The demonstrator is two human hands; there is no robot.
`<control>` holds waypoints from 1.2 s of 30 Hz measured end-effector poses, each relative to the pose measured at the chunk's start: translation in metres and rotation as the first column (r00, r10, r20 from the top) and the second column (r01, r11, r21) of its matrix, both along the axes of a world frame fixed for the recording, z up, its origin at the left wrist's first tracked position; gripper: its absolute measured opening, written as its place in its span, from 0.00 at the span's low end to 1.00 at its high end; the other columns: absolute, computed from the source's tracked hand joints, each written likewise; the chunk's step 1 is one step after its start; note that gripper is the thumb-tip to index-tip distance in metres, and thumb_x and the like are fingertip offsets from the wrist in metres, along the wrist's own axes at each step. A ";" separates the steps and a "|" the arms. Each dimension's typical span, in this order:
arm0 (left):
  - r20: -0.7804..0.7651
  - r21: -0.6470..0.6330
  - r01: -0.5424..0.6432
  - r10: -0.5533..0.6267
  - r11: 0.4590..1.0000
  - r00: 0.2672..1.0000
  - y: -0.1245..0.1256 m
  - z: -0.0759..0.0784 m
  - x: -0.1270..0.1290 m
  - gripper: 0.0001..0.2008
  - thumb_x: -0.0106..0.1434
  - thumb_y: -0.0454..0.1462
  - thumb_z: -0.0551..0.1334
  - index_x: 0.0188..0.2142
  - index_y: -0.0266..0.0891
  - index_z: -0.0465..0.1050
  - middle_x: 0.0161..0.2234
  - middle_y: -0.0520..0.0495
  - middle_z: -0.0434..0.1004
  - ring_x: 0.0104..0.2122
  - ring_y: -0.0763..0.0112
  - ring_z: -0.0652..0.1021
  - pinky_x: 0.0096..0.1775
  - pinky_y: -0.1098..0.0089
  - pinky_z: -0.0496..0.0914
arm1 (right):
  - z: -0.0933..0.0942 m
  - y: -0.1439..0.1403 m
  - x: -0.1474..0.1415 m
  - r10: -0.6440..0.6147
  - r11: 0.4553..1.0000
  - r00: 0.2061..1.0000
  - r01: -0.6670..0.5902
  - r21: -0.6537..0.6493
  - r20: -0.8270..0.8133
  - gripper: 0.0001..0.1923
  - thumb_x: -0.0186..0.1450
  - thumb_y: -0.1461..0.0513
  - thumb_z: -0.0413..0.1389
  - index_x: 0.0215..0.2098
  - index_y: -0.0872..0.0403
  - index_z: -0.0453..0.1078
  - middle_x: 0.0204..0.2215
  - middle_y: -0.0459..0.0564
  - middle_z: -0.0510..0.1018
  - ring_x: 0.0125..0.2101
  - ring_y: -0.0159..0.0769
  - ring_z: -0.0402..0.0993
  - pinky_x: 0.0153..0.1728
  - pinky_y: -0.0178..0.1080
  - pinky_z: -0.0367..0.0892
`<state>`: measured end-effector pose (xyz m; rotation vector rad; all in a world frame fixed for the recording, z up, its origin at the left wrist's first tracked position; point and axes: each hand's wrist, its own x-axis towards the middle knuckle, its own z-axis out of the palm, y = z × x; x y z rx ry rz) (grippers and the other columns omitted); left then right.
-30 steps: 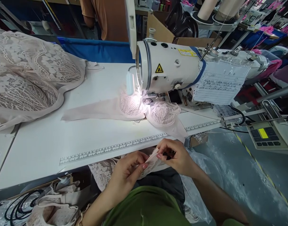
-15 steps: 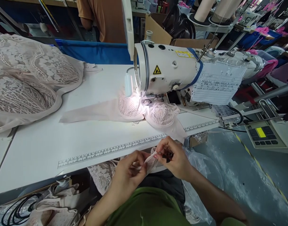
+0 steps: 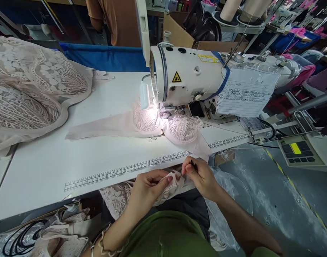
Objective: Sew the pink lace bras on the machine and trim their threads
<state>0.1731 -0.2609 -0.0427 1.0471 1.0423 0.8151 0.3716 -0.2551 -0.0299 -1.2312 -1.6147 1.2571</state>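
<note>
Fingers of our left hand (image 3: 149, 185) pinch a lace piece (image 3: 169, 187) just below the table's (image 3: 45, 167) front edge; our right hand (image 3: 199, 175) grips its other end plus a small dark tool (image 3: 193, 165), prob. a snipper. Best to keep the lace taut btwn both hands and the tool tip clear of the lace holes. We count 1 sewing machine (image 3: 190, 76), 1 bra (image 3: 163, 123) under its needle, 1 lace pile (image 3: 32, 92) at the left edge.
</note>
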 end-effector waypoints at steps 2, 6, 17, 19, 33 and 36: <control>0.023 -0.050 0.000 0.002 0.999 1.000 0.001 0.001 0.000 0.14 0.59 0.47 0.68 0.28 0.38 0.81 0.18 0.53 0.69 0.18 0.78 0.60 0.21 0.76 0.53 | 0.000 0.000 0.001 0.023 1.000 0.998 -0.024 0.017 0.059 0.24 0.72 0.44 0.50 0.30 0.52 0.65 0.18 0.38 0.59 0.18 0.27 0.53 0.23 0.33 0.53; -0.013 -0.112 -0.003 0.001 0.994 1.000 0.002 0.002 -0.001 0.16 0.60 0.48 0.68 0.29 0.36 0.80 0.16 0.55 0.63 0.18 0.80 0.55 0.21 0.76 0.48 | 0.001 -0.001 0.000 0.060 0.998 0.995 -0.058 -0.025 0.077 0.22 0.73 0.45 0.51 0.31 0.53 0.66 0.21 0.40 0.62 0.21 0.28 0.57 0.25 0.34 0.54; 0.025 -0.080 0.004 -0.002 0.997 1.000 0.004 0.006 -0.001 0.13 0.58 0.45 0.69 0.31 0.36 0.84 0.23 0.48 0.77 0.21 0.77 0.65 0.24 0.77 0.58 | 0.009 0.006 0.002 0.176 0.983 0.980 -0.168 -0.079 0.094 0.17 0.76 0.51 0.48 0.46 0.52 0.72 0.32 0.47 0.74 0.30 0.33 0.70 0.32 0.35 0.63; 0.029 -0.075 0.005 -0.003 0.997 1.000 0.004 0.006 -0.001 0.12 0.58 0.44 0.69 0.31 0.37 0.84 0.21 0.50 0.75 0.20 0.78 0.63 0.24 0.77 0.57 | 0.009 0.007 0.000 0.204 0.971 0.977 -0.194 -0.139 0.062 0.13 0.74 0.52 0.52 0.46 0.52 0.69 0.31 0.46 0.75 0.30 0.33 0.71 0.31 0.35 0.63; -0.012 -0.106 0.056 -0.058 0.993 0.998 0.004 0.005 -0.004 0.12 0.54 0.43 0.70 0.29 0.35 0.84 0.22 0.48 0.75 0.23 0.76 0.65 0.25 0.76 0.57 | 0.003 0.006 -0.009 0.178 0.954 0.978 -0.199 -0.222 -0.111 0.15 0.68 0.51 0.60 0.38 0.53 0.67 0.26 0.43 0.73 0.26 0.29 0.67 0.27 0.33 0.60; -0.030 -0.083 0.061 -0.063 0.995 0.998 0.004 0.005 -0.003 0.12 0.56 0.44 0.69 0.29 0.36 0.84 0.22 0.48 0.75 0.22 0.76 0.64 0.25 0.76 0.57 | -0.002 0.005 -0.010 0.148 0.958 0.979 -0.178 -0.225 -0.144 0.16 0.68 0.50 0.61 0.38 0.53 0.66 0.24 0.41 0.71 0.25 0.29 0.66 0.27 0.33 0.59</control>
